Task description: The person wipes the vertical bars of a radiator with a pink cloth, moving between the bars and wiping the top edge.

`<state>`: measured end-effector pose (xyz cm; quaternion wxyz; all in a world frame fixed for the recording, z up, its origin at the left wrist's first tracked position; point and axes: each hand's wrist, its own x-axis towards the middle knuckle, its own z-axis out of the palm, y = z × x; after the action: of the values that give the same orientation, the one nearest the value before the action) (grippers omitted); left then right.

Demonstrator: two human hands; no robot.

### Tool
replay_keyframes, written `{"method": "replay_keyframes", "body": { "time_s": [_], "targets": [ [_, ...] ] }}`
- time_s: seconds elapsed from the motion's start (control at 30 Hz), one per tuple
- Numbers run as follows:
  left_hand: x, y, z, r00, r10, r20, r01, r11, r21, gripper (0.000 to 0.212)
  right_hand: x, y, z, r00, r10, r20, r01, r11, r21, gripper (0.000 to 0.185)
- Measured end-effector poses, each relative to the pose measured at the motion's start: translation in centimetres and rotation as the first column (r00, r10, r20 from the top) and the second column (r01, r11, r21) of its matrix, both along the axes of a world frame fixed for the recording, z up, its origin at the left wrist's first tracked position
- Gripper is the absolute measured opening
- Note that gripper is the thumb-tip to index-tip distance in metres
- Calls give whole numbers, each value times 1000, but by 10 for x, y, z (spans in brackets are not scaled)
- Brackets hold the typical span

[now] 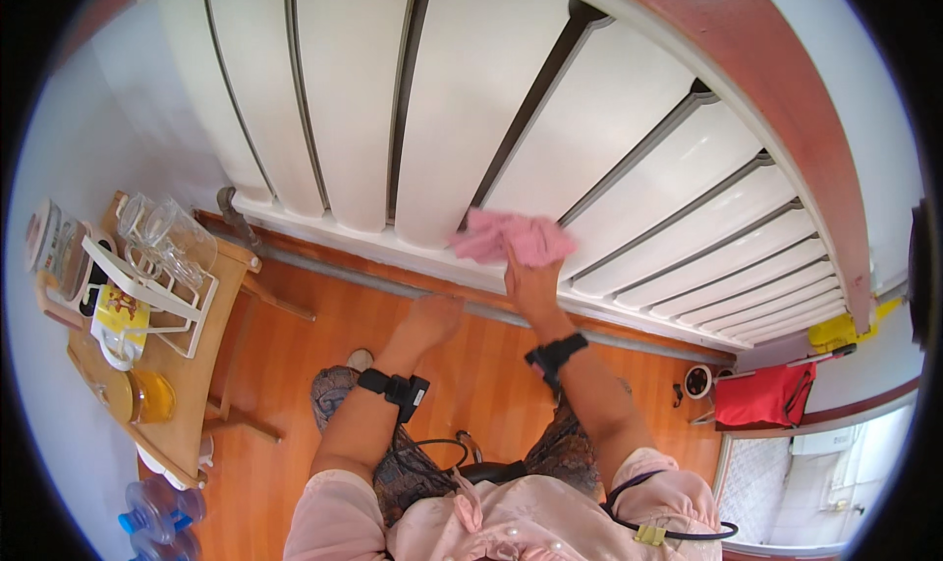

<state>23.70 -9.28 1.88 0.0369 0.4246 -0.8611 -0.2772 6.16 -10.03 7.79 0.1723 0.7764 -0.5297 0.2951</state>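
A pink cloth (513, 238) is in my right hand (533, 281), spread against the lower part of a white radiator (471, 97) with dark gaps between its panels. My left hand (433, 324) hangs a little to the left and below, near the grey pipe (324, 268) that runs along the wall's foot; its fingers look curled and nothing shows in them, though it is slightly blurred. Both wrists wear black straps.
At the left, a small wooden table (221, 288) holds a rack (193, 325) with glass mugs (166, 229), a yellow-and-white mug (121, 321) and a jar (151, 397). Large plastic bottles (158, 513) stand below. A red bag (762, 395) on a wheeled frame is at the right.
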Motion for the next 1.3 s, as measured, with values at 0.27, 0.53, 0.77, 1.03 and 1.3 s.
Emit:
{"method": "replay_keyframes", "body": {
  "time_s": [0.27, 0.53, 0.77, 1.03, 1.3],
  "targets": [
    [-15, 11, 33, 513, 140, -847, -30, 989, 146, 58, 13, 65, 42, 289, -169, 942, -490, 819, 297, 26],
    [9, 16, 89, 376, 345, -860, 75, 914, 399, 22, 17, 61, 98, 346, 19, 938, -434, 890, 142, 32],
    [20, 9, 151, -228, 622, -749, 389, 763, 516, 21, 13, 70, 118, 632, -123, 765, -563, 605, 562, 37],
    [24, -7, 144, 173, 319, -932, -690, 714, 117, 26, 13, 51, 150, 214, -48, 976, -694, 695, 186, 29],
    [-13, -11, 151, -194, 640, -744, 359, 752, 553, 32, 28, 21, 172, 765, 384, 517, -562, 790, 245, 22]
  ]
}}
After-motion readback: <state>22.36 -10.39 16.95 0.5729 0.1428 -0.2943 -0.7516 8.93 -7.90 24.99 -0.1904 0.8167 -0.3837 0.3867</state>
